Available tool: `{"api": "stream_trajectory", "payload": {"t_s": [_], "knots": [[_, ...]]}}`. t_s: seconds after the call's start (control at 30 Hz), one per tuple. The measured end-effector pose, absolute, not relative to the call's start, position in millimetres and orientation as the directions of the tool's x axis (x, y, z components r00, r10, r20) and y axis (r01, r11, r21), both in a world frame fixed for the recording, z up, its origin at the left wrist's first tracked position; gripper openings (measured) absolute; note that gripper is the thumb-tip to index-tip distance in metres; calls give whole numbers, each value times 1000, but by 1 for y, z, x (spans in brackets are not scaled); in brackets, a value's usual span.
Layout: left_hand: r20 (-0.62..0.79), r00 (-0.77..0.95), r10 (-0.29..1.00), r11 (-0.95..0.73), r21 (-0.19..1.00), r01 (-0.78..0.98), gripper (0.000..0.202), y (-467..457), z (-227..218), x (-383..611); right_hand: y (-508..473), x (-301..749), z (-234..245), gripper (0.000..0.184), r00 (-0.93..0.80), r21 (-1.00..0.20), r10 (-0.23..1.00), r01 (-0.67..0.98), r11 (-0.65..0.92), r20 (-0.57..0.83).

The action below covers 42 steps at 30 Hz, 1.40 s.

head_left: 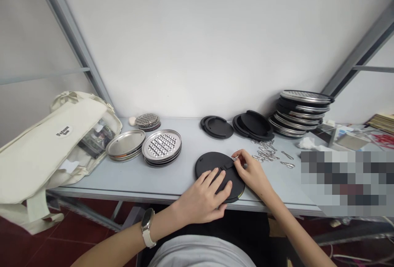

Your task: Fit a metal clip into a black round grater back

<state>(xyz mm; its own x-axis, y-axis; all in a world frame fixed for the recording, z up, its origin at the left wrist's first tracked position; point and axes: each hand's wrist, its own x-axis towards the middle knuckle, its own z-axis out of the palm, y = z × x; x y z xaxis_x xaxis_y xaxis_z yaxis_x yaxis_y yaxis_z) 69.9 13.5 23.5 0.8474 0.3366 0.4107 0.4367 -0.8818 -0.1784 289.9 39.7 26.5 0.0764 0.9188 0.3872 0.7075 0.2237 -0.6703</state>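
The left hand lies open on a round black disc; the right hand pinches a small black tab at its rim.

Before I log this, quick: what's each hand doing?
Left hand: open, flat on the black disc.
Right hand: closed, pinching something small on the disc, too small to identify.
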Motion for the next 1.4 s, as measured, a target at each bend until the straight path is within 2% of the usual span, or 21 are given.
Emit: {"api": "stream_trajectory", "payload": {"t_s": [0.27, 0.57, 0.93, 1.4], "knots": [[417, 847, 330, -880, -188, 436, 51, 14, 23, 70, 39, 290, 26, 12, 78, -680, 925, 702, 214, 371], [418, 848, 327, -883, -185, 432, 51, 14, 23, 70, 43, 292, 24, 26, 83, -701, 933, 684, 202, 350], [420, 849, 321, -882, -194, 429, 51, 14, 24, 70, 42, 291, 24, 28, 65, -707, 935, 674, 216, 348], [397, 869, 297, -883, -233, 408, 49, 14, 25, 69, 39, 288, 26, 28, 54, -652, 938, 733, 195, 341]]}}
